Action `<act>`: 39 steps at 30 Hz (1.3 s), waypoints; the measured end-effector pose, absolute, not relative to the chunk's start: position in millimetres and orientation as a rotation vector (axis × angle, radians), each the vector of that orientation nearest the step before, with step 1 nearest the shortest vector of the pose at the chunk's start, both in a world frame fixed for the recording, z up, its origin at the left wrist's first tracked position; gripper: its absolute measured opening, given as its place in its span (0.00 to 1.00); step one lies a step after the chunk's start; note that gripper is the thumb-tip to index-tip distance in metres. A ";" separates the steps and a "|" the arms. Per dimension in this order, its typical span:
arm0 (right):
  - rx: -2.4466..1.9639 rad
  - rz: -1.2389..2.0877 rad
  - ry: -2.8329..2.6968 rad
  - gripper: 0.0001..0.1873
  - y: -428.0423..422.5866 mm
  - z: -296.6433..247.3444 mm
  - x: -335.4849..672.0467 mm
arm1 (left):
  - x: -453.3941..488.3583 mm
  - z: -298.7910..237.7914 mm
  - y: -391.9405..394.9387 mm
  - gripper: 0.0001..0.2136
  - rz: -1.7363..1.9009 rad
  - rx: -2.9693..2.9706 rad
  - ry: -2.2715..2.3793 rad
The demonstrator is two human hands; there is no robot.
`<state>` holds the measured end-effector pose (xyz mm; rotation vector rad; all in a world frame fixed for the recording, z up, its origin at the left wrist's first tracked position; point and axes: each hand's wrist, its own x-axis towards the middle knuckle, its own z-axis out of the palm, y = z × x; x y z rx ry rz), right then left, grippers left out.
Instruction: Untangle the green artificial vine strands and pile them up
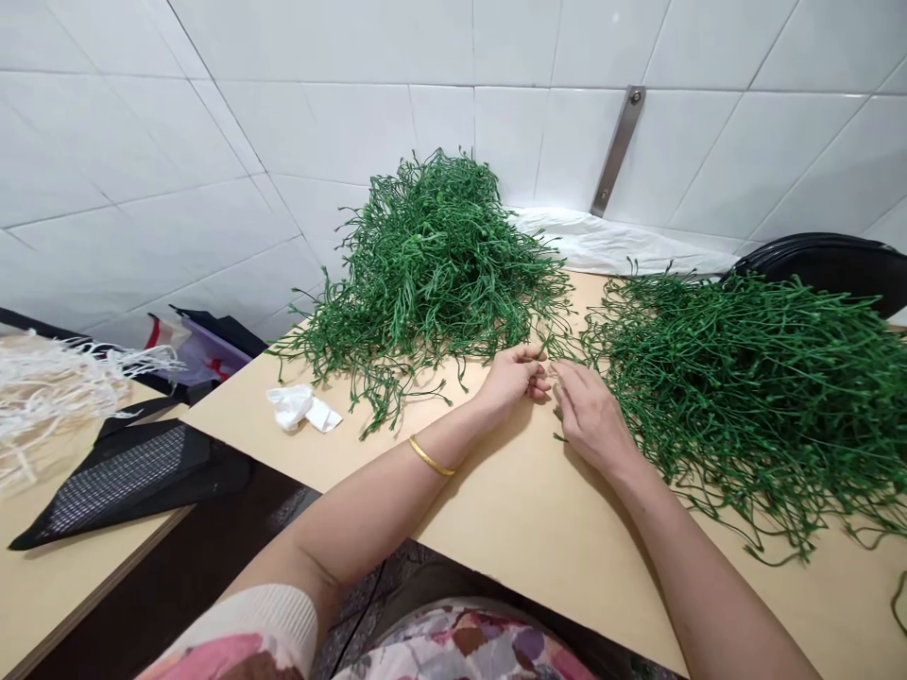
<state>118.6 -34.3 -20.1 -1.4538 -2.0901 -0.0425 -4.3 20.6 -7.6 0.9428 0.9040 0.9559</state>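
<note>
My left hand (pixel 516 374), a gold bangle on its wrist, has its fingers curled in a pinch above the table. Facing it closely is my right hand (pixel 593 412), thumb and fingertips pressed together. Between them they grip a thin green cord, mostly hidden by the fingers; a short green end (pixel 559 436) shows below the right hand. Behind the left hand rises a tall pile of green knotted cords (pixel 443 255). A second, wider heap of green cords (pixel 765 387) spreads to the right of my right hand.
A crumpled white tissue (pixel 290 406) lies on the wooden table (pixel 496 501) at left. On a separate table at far left are white cords (pixel 57 387) and a black mesh bag (pixel 120 477). A black round-topped object (pixel 836 260) and white cloth (pixel 609 241) sit against the tiled wall.
</note>
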 end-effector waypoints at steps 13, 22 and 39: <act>-1.324 -0.131 -1.837 0.10 -40.4 -11.0 124.1 | -7.6 1.4 22.7 0.10 1.122 0.887 0.964; -1.181 -0.274 -1.797 0.09 -44.5 -9.3 119.3 | -9.6 4.8 25.8 0.08 1.305 0.873 1.045; -1.347 0.039 -1.731 0.07 -44.7 -7.8 121.1 | -7.7 1.6 16.3 0.04 0.862 0.855 0.833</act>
